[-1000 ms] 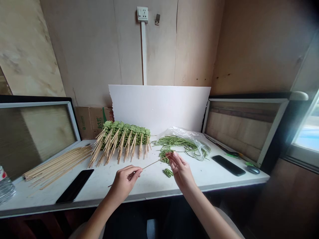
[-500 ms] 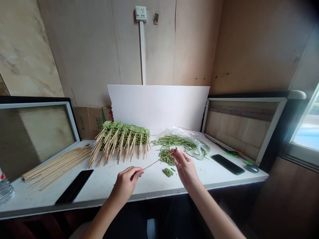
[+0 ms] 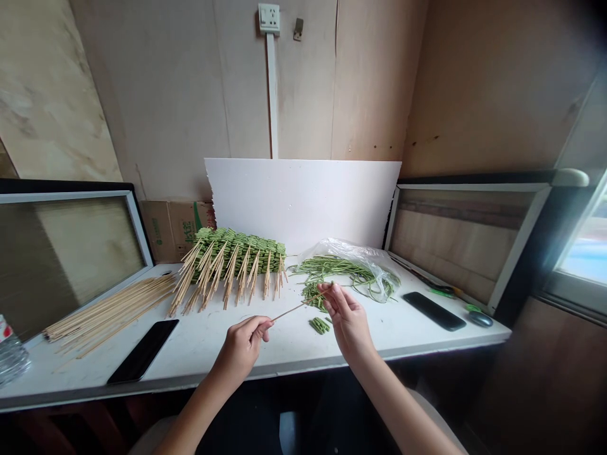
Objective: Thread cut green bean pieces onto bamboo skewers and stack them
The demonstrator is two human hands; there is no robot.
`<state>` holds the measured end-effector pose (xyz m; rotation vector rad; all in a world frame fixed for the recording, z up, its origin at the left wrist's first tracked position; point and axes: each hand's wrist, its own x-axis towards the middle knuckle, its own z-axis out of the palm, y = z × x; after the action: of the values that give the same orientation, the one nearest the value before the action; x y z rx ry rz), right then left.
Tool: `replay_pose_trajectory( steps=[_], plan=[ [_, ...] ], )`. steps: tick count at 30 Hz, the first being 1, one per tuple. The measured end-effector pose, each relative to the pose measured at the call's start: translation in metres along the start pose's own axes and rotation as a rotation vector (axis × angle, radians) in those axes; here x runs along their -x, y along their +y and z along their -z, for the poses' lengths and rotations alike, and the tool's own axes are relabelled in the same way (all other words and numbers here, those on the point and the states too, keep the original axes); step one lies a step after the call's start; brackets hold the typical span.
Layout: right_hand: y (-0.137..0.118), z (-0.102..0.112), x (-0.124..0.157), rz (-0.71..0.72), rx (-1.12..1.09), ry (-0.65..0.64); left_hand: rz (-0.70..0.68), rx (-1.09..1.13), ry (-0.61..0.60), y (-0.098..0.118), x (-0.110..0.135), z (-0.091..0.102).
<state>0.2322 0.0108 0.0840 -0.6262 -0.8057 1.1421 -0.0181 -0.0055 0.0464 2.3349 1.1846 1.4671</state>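
Note:
My left hand (image 3: 245, 341) is closed around one end of a thin bamboo skewer (image 3: 288, 311), which slants up to the right. At its far end, my right hand (image 3: 348, 316) pinches a short piece of green bean (image 3: 332, 283); the fingers hide most of it. Behind my right hand lies a heap of cut green bean pieces (image 3: 313, 292), with a smaller bunch of cut beans (image 3: 319, 325) nearer the front. Long uncut beans (image 3: 327, 265) lie partly under a clear plastic bag (image 3: 353, 249). Left of them is a stack of skewered beans (image 3: 241, 243), sticks pointing forward.
Loose bamboo skewers (image 3: 114, 309) lie at the left, beside a black phone (image 3: 143, 351) and a plastic bottle (image 3: 12, 357). A second phone (image 3: 434, 311) and a computer mouse (image 3: 480, 318) are at the right. A white board (image 3: 303, 196) stands at the back, near a cardboard box (image 3: 173, 230).
The view has tilted slightly. My right hand has shifted a little to the left along the skewer; my left hand keeps its grip.

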Motion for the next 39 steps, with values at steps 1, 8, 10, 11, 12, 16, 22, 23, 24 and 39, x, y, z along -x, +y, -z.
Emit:
replay_pose_trajectory(
  steps=[1, 8, 10, 11, 12, 16, 22, 23, 24, 39],
  plan=[
    [0.0, -0.001, 0.001, 0.004, 0.008, 0.003, 0.007, -0.001, -0.004, -0.001, 0.0, 0.0],
    [0.001, -0.006, 0.006, 0.029, 0.021, 0.031, 0.053, 0.035, -0.027, -0.005, 0.001, -0.002],
    [0.004, -0.007, 0.008, 0.04, 0.043, 0.017, 0.077, 0.051, -0.037, -0.006, 0.001, -0.003],
    [0.005, -0.007, 0.009, 0.044, 0.057, 0.01, 0.088, 0.061, -0.045, -0.006, 0.001, -0.003],
    [0.007, -0.008, 0.01, 0.046, 0.072, 0.002, 0.1, 0.074, -0.056, -0.006, 0.001, -0.004],
    [0.015, -0.011, 0.016, 0.025, 0.113, -0.042, 0.162, 0.142, -0.114, 0.0, 0.002, -0.009],
    [0.018, -0.016, 0.024, 0.023, 0.12, -0.083, 0.263, 0.229, -0.186, 0.011, 0.003, -0.01],
    [0.019, -0.017, 0.025, 0.025, 0.137, -0.097, 0.279, 0.247, -0.196, 0.013, 0.003, -0.01],
    [0.019, -0.018, 0.027, 0.027, 0.155, -0.116, 0.296, 0.265, -0.205, 0.015, 0.003, -0.011],
    [0.037, -0.022, 0.037, -0.026, 0.28, -0.272, 0.494, 0.47, -0.283, 0.038, -0.001, -0.015]
  ],
)
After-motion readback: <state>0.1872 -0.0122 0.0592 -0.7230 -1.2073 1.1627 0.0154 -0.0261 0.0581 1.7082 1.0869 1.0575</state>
